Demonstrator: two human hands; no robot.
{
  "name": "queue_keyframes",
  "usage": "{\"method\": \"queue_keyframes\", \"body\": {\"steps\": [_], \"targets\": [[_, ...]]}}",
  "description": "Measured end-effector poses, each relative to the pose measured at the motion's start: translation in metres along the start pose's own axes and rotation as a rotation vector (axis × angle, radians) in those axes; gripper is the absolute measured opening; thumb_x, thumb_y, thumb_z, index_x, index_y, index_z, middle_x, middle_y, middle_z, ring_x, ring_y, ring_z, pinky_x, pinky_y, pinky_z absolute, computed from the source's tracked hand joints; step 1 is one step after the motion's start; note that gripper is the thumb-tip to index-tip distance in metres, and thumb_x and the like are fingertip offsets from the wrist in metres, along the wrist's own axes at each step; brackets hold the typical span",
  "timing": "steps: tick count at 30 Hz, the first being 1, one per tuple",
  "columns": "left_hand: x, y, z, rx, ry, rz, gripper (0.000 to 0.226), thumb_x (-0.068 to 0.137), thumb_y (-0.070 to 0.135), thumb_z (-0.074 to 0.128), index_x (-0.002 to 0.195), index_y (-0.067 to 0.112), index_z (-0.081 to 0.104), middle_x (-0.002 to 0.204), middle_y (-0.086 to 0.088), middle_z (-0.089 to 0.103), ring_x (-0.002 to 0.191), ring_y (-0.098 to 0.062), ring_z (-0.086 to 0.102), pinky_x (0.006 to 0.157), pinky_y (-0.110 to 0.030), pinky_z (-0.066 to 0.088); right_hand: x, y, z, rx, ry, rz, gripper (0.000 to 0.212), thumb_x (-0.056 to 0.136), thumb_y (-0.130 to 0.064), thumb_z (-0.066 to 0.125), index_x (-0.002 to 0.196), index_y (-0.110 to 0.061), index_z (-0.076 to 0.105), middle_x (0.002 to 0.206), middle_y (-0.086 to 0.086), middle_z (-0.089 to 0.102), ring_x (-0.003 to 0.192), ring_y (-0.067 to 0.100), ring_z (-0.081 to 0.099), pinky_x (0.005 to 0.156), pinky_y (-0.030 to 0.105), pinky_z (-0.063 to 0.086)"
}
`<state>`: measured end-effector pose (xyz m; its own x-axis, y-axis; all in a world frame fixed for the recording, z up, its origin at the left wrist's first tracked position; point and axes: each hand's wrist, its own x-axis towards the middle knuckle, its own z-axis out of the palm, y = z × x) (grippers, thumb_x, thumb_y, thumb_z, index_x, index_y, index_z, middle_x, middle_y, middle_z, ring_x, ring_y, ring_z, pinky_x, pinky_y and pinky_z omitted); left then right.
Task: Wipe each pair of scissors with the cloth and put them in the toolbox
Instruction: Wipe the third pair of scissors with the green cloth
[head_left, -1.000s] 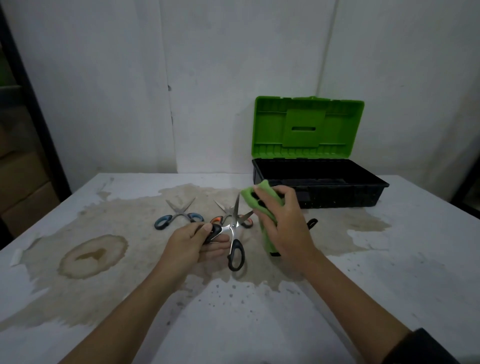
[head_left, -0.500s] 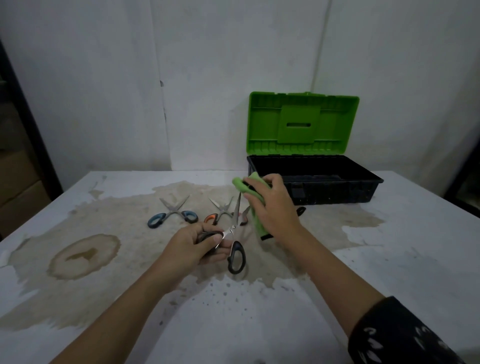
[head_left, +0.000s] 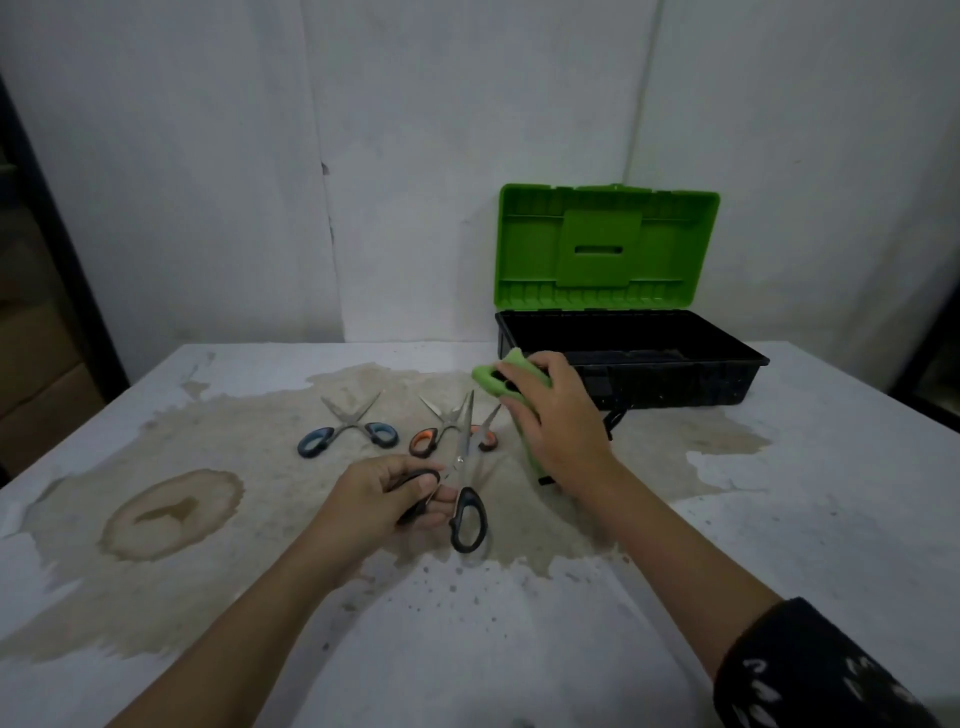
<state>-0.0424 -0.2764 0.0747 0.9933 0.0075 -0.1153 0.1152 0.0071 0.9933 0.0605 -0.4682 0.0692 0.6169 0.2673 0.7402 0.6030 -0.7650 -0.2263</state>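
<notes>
My left hand (head_left: 379, 499) grips one black handle of the black-handled scissors (head_left: 467, 512), whose blades are spread and point away from me. My right hand (head_left: 558, 415) holds the green cloth (head_left: 491, 382) wrapped over the tip of one blade. On the table behind lie blue-handled scissors (head_left: 348, 431) and orange-handled scissors (head_left: 447, 428), both with blades apart. The toolbox (head_left: 675, 384), black with its green lid (head_left: 602, 249) raised, stands open at the back right, just beyond my right hand.
The white table (head_left: 779, 519) has a big brown stain (head_left: 171, 512) across its middle and left. A wall rises right behind the toolbox. Dark shelving with cardboard boxes (head_left: 31, 332) stands off the left edge.
My right hand with the cloth has slid a little farther out along the blade toward the toolbox. The left hand keeps its hold on the handle.
</notes>
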Motion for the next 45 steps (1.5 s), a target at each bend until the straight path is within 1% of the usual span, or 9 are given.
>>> {"method": "queue_keyframes", "body": {"steps": [5, 10, 14, 20, 24, 28, 34, 41, 45], "targets": [[0.002, 0.006, -0.001, 0.012, -0.004, 0.066, 0.021, 0.091, -0.002, 0.051, 0.091, 0.010, 0.068, 0.070, -0.004, 0.075, 0.066, -0.013, 0.072, 0.056, -0.016, 0.056, -0.034, -0.027, -0.003, -0.005, -0.105, -0.282, 0.034, 0.093, -0.026, 0.052, 0.126, -0.018, 0.058, 0.127, 0.013, 0.051, 0.096, 0.022, 0.049, 0.080, 0.026, 0.043], [-0.003, 0.000, 0.003, -0.001, -0.015, 0.056, 0.019, 0.090, -0.002, 0.053, 0.091, 0.009, 0.068, 0.074, -0.010, 0.076, 0.069, -0.019, 0.073, 0.059, -0.019, 0.057, -0.011, -0.002, 0.004, -0.062, -0.100, -0.171, 0.040, 0.089, -0.030, 0.042, 0.120, -0.015, 0.063, 0.116, 0.013, 0.057, 0.087, 0.028, 0.054, 0.070, 0.034, 0.052], [-0.001, -0.001, 0.002, -0.015, 0.008, 0.047, 0.020, 0.090, -0.003, 0.052, 0.088, 0.009, 0.068, 0.069, -0.008, 0.075, 0.065, -0.015, 0.072, 0.057, -0.018, 0.057, 0.001, 0.008, 0.000, -0.056, -0.031, 0.010, 0.037, 0.093, -0.031, 0.048, 0.124, -0.015, 0.058, 0.116, 0.011, 0.053, 0.097, 0.027, 0.052, 0.075, 0.039, 0.053], [0.005, 0.004, 0.004, 0.013, 0.005, 0.075, 0.023, 0.090, -0.004, 0.053, 0.084, 0.012, 0.069, 0.070, -0.007, 0.075, 0.065, -0.015, 0.072, 0.057, -0.018, 0.056, -0.033, -0.021, -0.006, -0.032, -0.131, -0.264, 0.038, 0.092, -0.028, 0.044, 0.125, -0.015, 0.058, 0.125, 0.013, 0.053, 0.092, 0.022, 0.050, 0.076, 0.028, 0.046], [0.001, -0.001, 0.007, 0.049, -0.029, 0.061, 0.020, 0.090, -0.002, 0.053, 0.090, 0.010, 0.069, 0.074, -0.009, 0.076, 0.069, -0.018, 0.073, 0.059, -0.019, 0.057, -0.013, 0.002, 0.003, -0.067, -0.112, -0.162, 0.037, 0.091, -0.026, 0.044, 0.121, -0.012, 0.061, 0.117, 0.014, 0.056, 0.087, 0.028, 0.053, 0.070, 0.036, 0.053], [0.001, 0.000, 0.005, 0.018, 0.002, 0.077, 0.020, 0.089, -0.002, 0.053, 0.093, 0.009, 0.069, 0.075, -0.010, 0.075, 0.069, -0.017, 0.073, 0.060, -0.019, 0.057, 0.003, 0.017, -0.001, -0.042, -0.022, 0.071, 0.035, 0.093, -0.025, 0.050, 0.125, -0.013, 0.057, 0.117, 0.012, 0.050, 0.099, 0.027, 0.051, 0.080, 0.042, 0.052], [0.009, 0.005, 0.006, 0.029, 0.024, 0.090, 0.021, 0.090, -0.001, 0.053, 0.088, 0.014, 0.068, 0.081, -0.011, 0.074, 0.069, -0.016, 0.072, 0.060, -0.020, 0.058, -0.027, -0.024, -0.008, -0.005, -0.081, -0.223, 0.038, 0.093, -0.029, 0.041, 0.123, -0.014, 0.059, 0.123, 0.014, 0.053, 0.096, 0.023, 0.049, 0.079, 0.027, 0.045], [0.001, 0.000, 0.006, 0.014, 0.021, 0.069, 0.020, 0.090, -0.003, 0.052, 0.090, 0.010, 0.067, 0.077, -0.011, 0.074, 0.064, -0.014, 0.072, 0.057, -0.018, 0.057, 0.003, -0.005, 0.001, -0.082, -0.083, -0.082, 0.040, 0.092, -0.032, 0.040, 0.120, -0.014, 0.062, 0.114, 0.013, 0.055, 0.090, 0.028, 0.054, 0.068, 0.038, 0.055], [0.005, 0.003, 0.003, -0.016, 0.052, 0.086, 0.020, 0.091, -0.002, 0.051, 0.090, 0.011, 0.067, 0.075, -0.007, 0.074, 0.065, -0.013, 0.072, 0.058, -0.018, 0.057, 0.001, -0.014, -0.012, -0.018, -0.004, -0.088, 0.038, 0.092, -0.030, 0.043, 0.124, -0.015, 0.058, 0.119, 0.012, 0.052, 0.097, 0.026, 0.052, 0.077, 0.032, 0.052]]}}
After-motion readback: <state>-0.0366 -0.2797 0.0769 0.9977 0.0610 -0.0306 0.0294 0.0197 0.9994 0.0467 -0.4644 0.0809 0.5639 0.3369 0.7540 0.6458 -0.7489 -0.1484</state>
